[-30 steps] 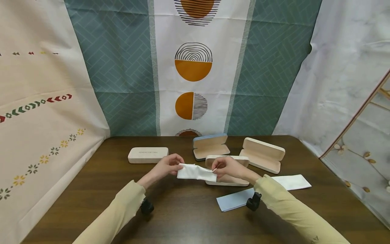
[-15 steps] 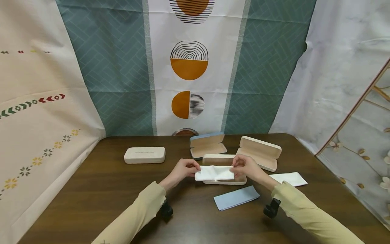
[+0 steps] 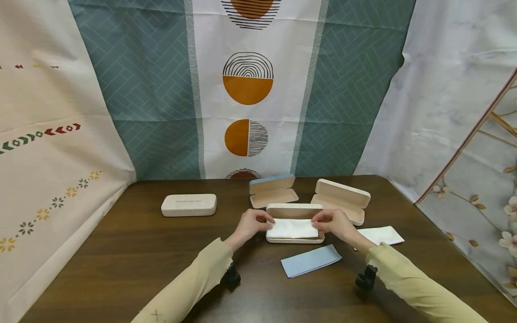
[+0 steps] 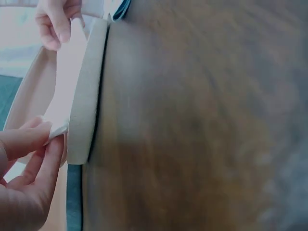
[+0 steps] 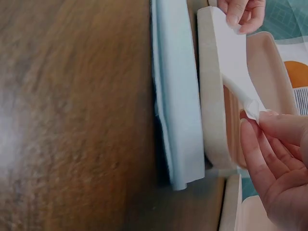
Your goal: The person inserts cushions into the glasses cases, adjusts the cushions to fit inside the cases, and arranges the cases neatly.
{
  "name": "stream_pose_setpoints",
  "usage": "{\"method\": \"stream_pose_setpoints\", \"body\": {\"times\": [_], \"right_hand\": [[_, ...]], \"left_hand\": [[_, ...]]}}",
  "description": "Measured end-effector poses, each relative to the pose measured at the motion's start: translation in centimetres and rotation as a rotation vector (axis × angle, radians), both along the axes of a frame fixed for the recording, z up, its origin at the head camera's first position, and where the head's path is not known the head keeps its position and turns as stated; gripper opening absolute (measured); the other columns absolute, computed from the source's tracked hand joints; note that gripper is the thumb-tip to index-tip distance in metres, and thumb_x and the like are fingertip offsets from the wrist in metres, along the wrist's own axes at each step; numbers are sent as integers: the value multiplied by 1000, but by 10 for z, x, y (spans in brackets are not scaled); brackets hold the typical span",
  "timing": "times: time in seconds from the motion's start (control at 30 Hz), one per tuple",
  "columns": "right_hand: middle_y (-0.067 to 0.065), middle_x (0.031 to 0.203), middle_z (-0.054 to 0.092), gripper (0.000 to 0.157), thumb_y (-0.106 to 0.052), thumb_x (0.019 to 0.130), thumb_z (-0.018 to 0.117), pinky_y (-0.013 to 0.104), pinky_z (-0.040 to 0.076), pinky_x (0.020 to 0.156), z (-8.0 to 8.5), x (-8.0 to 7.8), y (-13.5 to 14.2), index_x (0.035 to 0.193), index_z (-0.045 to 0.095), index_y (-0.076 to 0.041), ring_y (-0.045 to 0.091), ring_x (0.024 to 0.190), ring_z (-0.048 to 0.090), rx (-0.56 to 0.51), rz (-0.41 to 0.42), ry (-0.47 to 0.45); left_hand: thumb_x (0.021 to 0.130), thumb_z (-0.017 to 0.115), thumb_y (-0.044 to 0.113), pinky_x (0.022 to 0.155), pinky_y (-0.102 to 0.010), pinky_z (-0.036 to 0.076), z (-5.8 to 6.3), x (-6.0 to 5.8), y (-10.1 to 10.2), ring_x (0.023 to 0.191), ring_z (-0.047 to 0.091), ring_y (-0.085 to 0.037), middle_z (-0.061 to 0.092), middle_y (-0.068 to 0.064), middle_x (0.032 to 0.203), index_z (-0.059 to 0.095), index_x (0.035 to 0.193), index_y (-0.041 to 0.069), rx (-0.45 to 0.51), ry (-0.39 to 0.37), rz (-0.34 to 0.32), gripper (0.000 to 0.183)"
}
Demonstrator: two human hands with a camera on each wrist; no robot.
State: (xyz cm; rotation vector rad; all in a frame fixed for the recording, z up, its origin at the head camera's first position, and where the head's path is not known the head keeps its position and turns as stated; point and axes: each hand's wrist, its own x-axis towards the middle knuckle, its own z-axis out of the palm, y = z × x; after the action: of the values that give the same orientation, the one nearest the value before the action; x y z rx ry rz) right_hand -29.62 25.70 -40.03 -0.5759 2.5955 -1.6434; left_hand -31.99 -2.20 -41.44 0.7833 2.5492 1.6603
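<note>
A folded white cloth [image 3: 292, 228] is stretched between both hands over an open cream glasses case [image 3: 294, 207]. My left hand [image 3: 251, 226] pinches its left end between thumb and fingers, at the left end of the case. At the other end, my right hand [image 3: 333, 224] pinches the opposite corner. In the left wrist view the cloth [image 4: 68, 72] dips into the case behind its front wall [image 4: 89, 91]. The right wrist view shows the pinched corner of the cloth [image 5: 252, 107] bunched between thumb and fingertips, close over the case's peach lining.
A folded light blue cloth [image 3: 311, 260] lies in front of the case, and another white cloth [image 3: 381, 235] lies to the right. Behind stand an open blue glasses case [image 3: 273, 192] and an open cream one [image 3: 342, 200]. A closed cream case [image 3: 189, 205] sits at left.
Both hands have carried the white cloth rightward and lowered it into the open cream case, with the cloth pulled flat between them. The head view has shifted slightly to the right.
</note>
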Motion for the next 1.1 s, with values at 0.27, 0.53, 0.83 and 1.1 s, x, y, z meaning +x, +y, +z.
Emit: {"method": "stream_pose_setpoints", "body": {"times": [0.27,0.53,0.83,1.1], "right_hand": [[15,76,62,13,4,77,68,36,51,56,-8,-2,5,88,63,11,28,60,59,15,-27,30],[17,78,61,10,7,78,66,39,50,53,-2,2,-1,86,63,12,29,63,57,108,-42,90],[3,77,62,10,-6,76,73,26,46,57,-1,-5,10,83,67,-2,16,68,55,197,-56,163],[11,89,60,27,-21,79,71,32,51,65,-5,-11,27,92,61,2,19,78,60,-93,-124,79]], "left_hand": [[74,72,-1,58,-24,45,7,0,8,66,52,-10,63,0,76,70,80,3,-94,13,4,7],[70,75,-2,60,-24,45,7,-3,7,67,54,-10,63,-1,77,70,80,3,-117,8,12,12],[74,73,2,60,-30,51,24,-3,-13,70,59,-15,63,-3,79,68,84,1,-15,-78,78,11],[80,71,15,67,-38,51,22,-5,-18,84,59,-29,60,-9,93,63,101,-1,199,-204,169,29]]}}
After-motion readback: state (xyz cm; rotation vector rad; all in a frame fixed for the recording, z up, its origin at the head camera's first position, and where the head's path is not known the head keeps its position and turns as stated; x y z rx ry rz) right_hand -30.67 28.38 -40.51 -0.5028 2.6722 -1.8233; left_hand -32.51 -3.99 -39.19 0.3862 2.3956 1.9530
